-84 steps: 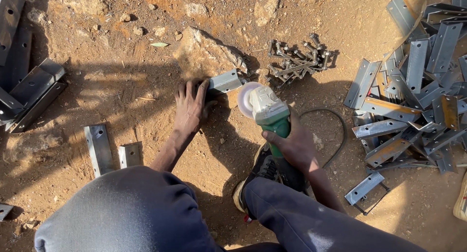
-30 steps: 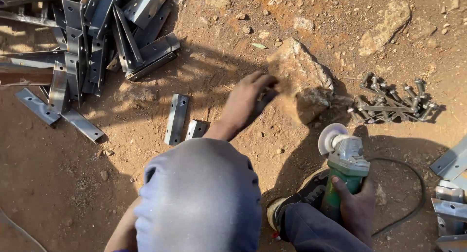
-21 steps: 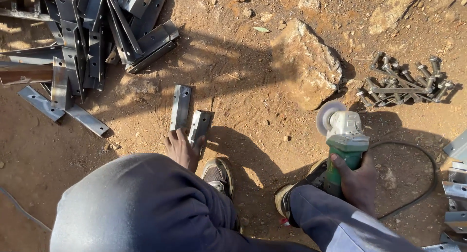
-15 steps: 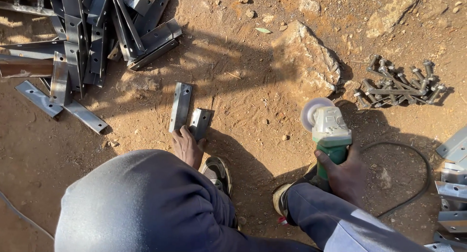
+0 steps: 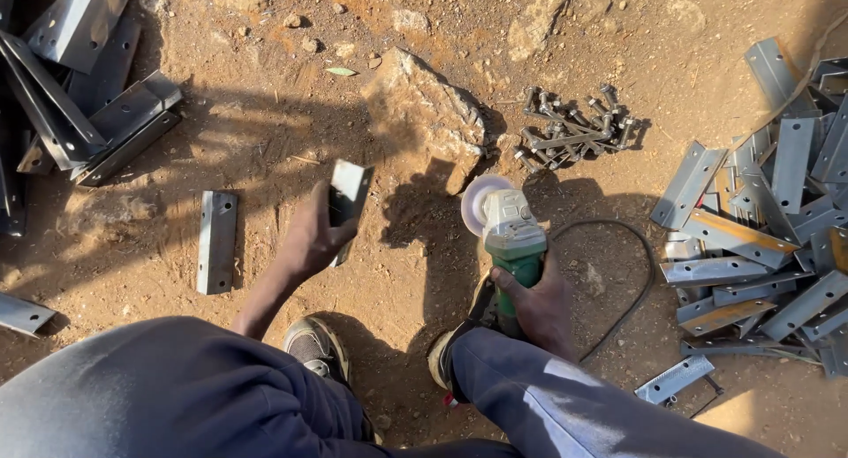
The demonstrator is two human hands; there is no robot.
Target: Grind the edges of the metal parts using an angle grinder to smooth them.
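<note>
Left hand (image 5: 311,237) is wrapped round a short grey metal bracket (image 5: 347,197), lifted off the dirt ground (image 5: 265,140). Right hand (image 5: 537,303) grips a green-bodied angle grinder (image 5: 508,237), disc beside a big tan rock (image 5: 424,113); silver plates (image 5: 760,219) piled right.

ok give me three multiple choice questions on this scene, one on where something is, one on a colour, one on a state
1. Where does the big stone lie?
A. on the dirt beyond the grinder
B. on the pile of metal at the right
C. under the shoe

2. What colour is the grinder handle?
A. red
B. green
C. yellow

3. What is the left hand doing?
A. lying flat on the ground
B. holding a metal bracket up off the ground
C. gripping the cord

Answers:
1 A, it sits on bare dirt past the disc.
2 B, the part in the right hand is green.
3 B, fingers wrap the bracket above the dirt.
</note>
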